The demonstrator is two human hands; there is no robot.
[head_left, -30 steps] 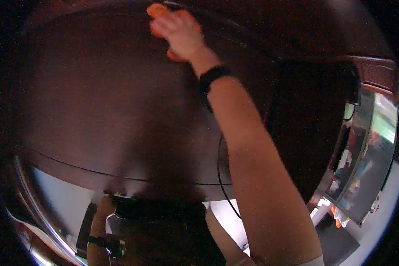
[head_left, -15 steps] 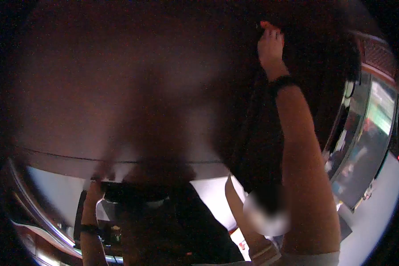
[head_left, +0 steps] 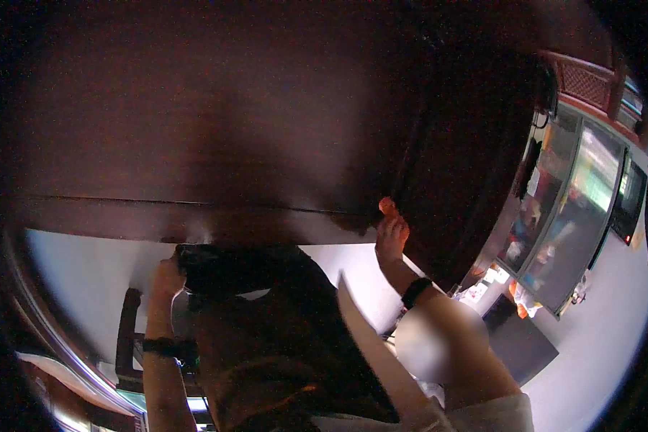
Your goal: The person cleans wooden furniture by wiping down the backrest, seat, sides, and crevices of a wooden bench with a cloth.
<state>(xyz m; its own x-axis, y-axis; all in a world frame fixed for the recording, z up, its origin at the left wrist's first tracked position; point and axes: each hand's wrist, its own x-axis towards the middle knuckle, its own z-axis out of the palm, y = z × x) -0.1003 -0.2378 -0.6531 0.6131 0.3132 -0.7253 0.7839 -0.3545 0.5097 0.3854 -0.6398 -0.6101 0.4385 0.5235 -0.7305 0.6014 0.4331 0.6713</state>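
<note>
A broad dark brown wooden surface [head_left: 194, 129] fills the upper part of the head view, with a thin groove running near its lower edge. My right hand [head_left: 391, 237] is at that edge on the right, fingers curled around a small orange item [head_left: 387, 206] whose kind I cannot make out. At the edge on the left is my left hand [head_left: 168, 275], close to a dark, fabric-like shape [head_left: 266, 345]. The fingers of the left hand are mostly hidden in shadow. Each wrist wears a dark band.
To the right stands a cabinet with glass panels [head_left: 576, 209], with items behind the glass. A black device [head_left: 628, 198] with a red light is beside it. Below them lies a grey flat panel [head_left: 518, 338]. A pale floor or wall shows at the lower left.
My right hand has come down from far up the wooden surface to near its lower edge, still with the orange item. The left hand has shifted slightly up and right. The view has tilted.
</note>
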